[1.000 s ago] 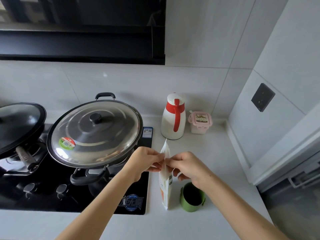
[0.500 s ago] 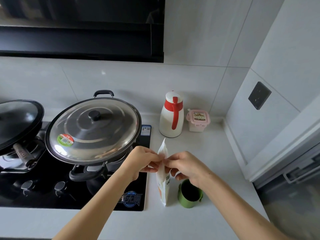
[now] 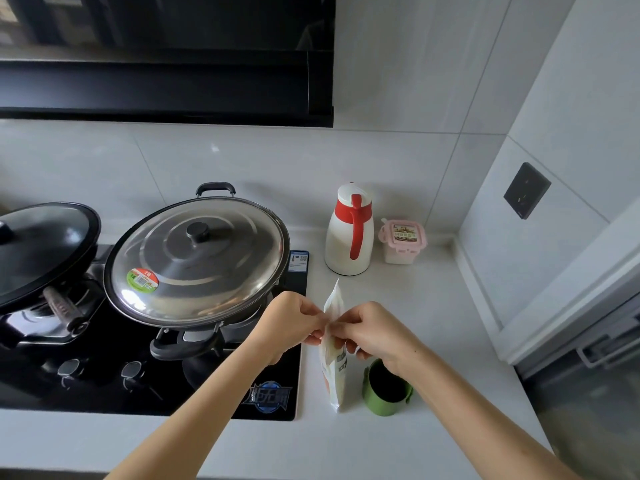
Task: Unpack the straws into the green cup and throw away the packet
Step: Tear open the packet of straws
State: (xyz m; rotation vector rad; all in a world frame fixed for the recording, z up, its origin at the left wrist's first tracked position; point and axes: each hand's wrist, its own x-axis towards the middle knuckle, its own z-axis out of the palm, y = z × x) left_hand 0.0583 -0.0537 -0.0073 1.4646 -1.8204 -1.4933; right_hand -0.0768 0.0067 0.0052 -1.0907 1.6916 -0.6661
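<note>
A white straw packet with orange print stands upright on the counter, its lower end resting on the surface. My left hand pinches its upper edge from the left. My right hand pinches the same edge from the right, fingertips nearly touching the left ones. The green cup sits on the counter just right of the packet, below my right wrist, and its dark inside looks empty. No straws are visible outside the packet.
A black gas hob holds a large wok with a steel lid and a black-lidded pan. A white and red thermos jug and a pink-lidded box stand at the back. A wall bounds the right.
Both hands stay pinched on the packet's top edge. The hands and packet have barely shifted; only the view moves slightly.
</note>
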